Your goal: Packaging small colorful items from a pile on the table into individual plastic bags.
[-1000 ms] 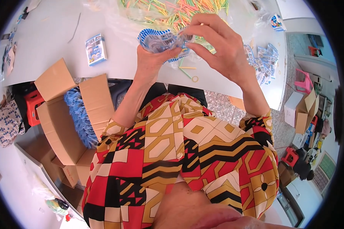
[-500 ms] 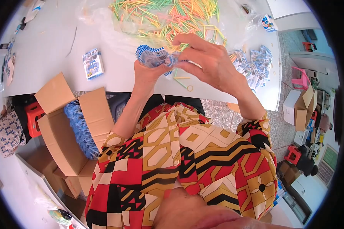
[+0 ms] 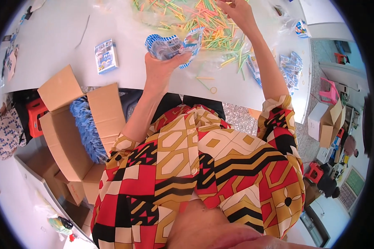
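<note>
My left hand (image 3: pixel 158 68) grips a small bunch of printed plastic bags (image 3: pixel 164 46) with blue-and-white striped edges, held above the near part of the table. Their sheets curl apart, and one flares to the right past my thumb. Farther off, at the top edge of the view, my right hand (image 3: pixel 238 12) is over a loose pile of thin coloured sticks (image 3: pixel 212 25) in green, yellow, orange and pink. Its fingers are bent inward and partly cut off by the frame; what is between them is not clear.
The white table (image 3: pixel 129 79) holds a blue-and-white pack (image 3: pixel 106 57) at left and more striped bags (image 3: pixel 291 68) at right, partly behind my right forearm. A rubber band (image 3: pixel 213 90) and a few loose sticks lie near the front edge. An open cardboard box (image 3: pixel 66 143) stands below left.
My right hand has left the bags and moved up and away to the stick pile. The bags in my left hand have spread open on the right side. The view has shifted slightly.
</note>
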Tool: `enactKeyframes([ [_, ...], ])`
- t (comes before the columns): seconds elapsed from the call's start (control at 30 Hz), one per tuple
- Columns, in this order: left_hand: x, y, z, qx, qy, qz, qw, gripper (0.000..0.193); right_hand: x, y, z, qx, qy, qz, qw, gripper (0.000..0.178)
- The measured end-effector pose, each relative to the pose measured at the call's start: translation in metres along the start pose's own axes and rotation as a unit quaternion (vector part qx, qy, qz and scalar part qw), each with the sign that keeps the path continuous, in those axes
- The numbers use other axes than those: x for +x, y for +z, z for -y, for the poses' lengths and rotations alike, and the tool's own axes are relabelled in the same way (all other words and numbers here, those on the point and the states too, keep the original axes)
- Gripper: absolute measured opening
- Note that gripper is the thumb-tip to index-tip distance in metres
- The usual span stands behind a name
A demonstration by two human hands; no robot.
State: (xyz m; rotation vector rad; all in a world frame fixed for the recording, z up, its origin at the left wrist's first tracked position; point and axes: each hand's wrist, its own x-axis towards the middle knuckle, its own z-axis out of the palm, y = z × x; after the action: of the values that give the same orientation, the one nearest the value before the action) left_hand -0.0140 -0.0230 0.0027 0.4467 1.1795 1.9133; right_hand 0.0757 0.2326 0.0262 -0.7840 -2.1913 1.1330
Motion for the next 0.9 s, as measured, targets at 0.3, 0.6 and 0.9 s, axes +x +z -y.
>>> enactKeyframes([
  [0.3, -0.001, 0.006, 0.0, -0.006, 0.007, 0.004, 1.0, 0.028, 0.049, -0.013, -0.074, -0.292, -0.084, 0.028, 0.952, 0.018],
  [0.6, -0.005, 0.006, -0.003, -0.005, 0.003, -0.004, 1.0, 0.028, 0.051, 0.018, -0.053, -0.419, -0.038, 0.042, 0.906, 0.024],
  [0.9, -0.002, 0.009, -0.004, -0.004, -0.002, 0.001, 1.0, 0.03, 0.07, 0.032, -0.091, -0.431, -0.037, 0.048, 0.9, 0.022],
])
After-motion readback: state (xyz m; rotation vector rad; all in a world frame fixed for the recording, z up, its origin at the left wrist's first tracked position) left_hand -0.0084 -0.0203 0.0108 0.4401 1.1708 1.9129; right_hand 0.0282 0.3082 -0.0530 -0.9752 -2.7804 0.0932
